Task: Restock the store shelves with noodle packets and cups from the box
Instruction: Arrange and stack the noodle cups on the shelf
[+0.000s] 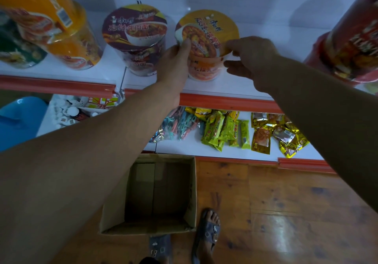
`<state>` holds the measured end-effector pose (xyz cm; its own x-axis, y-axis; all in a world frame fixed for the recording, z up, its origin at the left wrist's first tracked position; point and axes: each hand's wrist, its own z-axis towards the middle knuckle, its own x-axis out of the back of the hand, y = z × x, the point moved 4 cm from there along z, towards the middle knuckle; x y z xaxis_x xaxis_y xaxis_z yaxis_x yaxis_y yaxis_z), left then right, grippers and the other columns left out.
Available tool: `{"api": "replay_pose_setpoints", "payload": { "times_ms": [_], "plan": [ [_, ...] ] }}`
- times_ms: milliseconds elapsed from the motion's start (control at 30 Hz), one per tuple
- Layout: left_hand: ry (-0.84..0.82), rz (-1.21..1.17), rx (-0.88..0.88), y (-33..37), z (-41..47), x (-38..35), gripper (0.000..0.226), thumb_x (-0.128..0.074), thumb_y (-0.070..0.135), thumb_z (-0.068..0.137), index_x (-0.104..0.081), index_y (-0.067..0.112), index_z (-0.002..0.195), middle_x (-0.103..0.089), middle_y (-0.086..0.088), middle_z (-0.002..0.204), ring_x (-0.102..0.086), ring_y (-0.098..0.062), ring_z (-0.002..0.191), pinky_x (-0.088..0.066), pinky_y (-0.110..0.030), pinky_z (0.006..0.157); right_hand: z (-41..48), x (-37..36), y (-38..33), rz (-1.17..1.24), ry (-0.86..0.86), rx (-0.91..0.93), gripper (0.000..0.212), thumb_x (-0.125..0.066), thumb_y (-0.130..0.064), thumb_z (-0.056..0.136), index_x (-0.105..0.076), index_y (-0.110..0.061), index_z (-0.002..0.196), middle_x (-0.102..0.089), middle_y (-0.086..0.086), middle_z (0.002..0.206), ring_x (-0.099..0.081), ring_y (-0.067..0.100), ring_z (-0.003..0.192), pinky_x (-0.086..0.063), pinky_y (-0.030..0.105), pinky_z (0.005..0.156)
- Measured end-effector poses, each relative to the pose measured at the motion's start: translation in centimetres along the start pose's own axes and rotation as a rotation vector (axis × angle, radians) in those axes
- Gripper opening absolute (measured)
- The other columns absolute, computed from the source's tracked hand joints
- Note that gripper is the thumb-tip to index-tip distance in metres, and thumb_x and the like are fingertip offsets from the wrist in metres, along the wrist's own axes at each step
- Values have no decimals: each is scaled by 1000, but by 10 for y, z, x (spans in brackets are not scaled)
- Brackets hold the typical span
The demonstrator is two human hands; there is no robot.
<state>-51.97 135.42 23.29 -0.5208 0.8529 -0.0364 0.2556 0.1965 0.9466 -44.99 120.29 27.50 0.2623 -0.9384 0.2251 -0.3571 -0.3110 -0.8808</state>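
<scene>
An orange-lidded noodle cup (206, 36) stands upright on the white shelf (235, 85). My left hand (176, 63) grips its left side, thumb up on the lid's edge. My right hand (251, 57) holds its right side, with the thumb on the lid rim and fingers curled by the cup wall. A purple-lidded noodle cup (135, 32) stands just to the left, close to my left hand. The cardboard box (191, 192) sits open on the floor below, and nothing shows inside it.
Orange noodle cups (67, 44) stand at the shelf's left, a red cup (351, 44) at the far right. The lower shelf holds green snack packets (225, 130), gold packets (276, 135) and clips. A blue tub (18, 118) is at lower left. My sandalled feet stand by the box.
</scene>
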Motion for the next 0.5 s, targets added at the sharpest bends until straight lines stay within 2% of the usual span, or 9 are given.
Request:
{"api": "replay_pose_setpoints", "payload": {
  "times_ms": [67,133,200,267,367,433,500],
  "plan": [
    [38,52,16,1,-4,1,28,-51,45,99,-48,31,75,-54,12,87,-55,-8,88,-45,-41,101,-2,8,-2,-40,47,11,8,-67,-22,89,-62,-15,89,-62,0,86,-69,14,77,-62,33,77],
    [71,56,29,2,-11,2,33,-54,47,97,-45,31,70,-51,8,83,-53,-17,93,-44,-45,100,-5,15,-4,-117,74,34,19,-66,-24,88,-65,-11,102,-63,1,90,-66,15,81,-61,34,79],
    [86,49,56,2,-20,4,35,-54,50,95,-44,30,68,-52,5,84,-53,-21,96,-43,-48,101,-12,21,-6,-223,110,56,31,-69,-27,85,-67,-8,109,-66,5,96,-66,20,85,-60,41,83],
    [100,38,105,3,-32,5,33,-57,52,92,-50,28,70,-60,4,90,-60,-23,102,-44,-49,102,-24,28,-15,-319,153,95,35,-71,-29,82,-68,-5,107,-67,6,94,-66,23,86,-58,50,86],
    [53,37,161,5,-53,0,22,-62,43,91,-59,25,78,-70,2,97,-66,-21,102,-50,-43,95,-46,44,-29,-529,213,143,39,-68,-31,81,-67,-4,109,-68,11,91,-65,27,85,-56,51,87],
    [-54,78,178,10,-69,-13,15,-64,37,91,-61,24,84,-71,-1,103,-66,-18,92,-52,-36,86,-65,57,-33,-676,230,156,41,-65,-33,84,-67,-11,118,-70,10,106,-65,29,96,-55,44,90],
    [-141,130,220,12,-86,-28,16,-66,32,91,-59,21,82,-68,-4,97,-62,-21,84,-50,-33,77,-83,72,-31,-752,255,153,42,-65,-37,82,-65,-22,122,-68,3,116,-63,27,105,-53,39,93]
  ]
}}
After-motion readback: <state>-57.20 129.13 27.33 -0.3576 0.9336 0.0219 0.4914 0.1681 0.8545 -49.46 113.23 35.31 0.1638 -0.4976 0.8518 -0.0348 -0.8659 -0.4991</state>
